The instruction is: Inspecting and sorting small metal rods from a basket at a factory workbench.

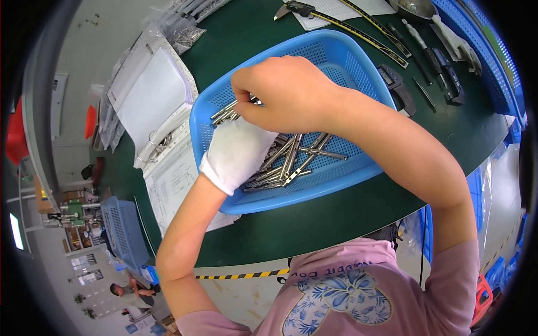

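Observation:
A blue perforated plastic basket [314,201] sits on the green table with many slim metal rods [291,157] heaped crosswise in it. My left hand [238,151], in a white glove, rests over the basket's left side; its fingers are hidden under the other hand. Beyond the glove several parallel metal rods [224,113] show, and whether the left hand grips them is unclear. Crossing above it, my bare right hand [286,92] has its fingers curled in and thumb bent toward them, close to those rods. What it holds, if anything, is hidden.
Left of the basket lie an open ring binder [151,92] and a drawing sheet [176,179]. Digital calipers [342,25], a micrometer [395,87], a thin pen-like tool [424,94] and a white glove [454,42] lie beyond and right. Blue bins [476,61] line the right edge.

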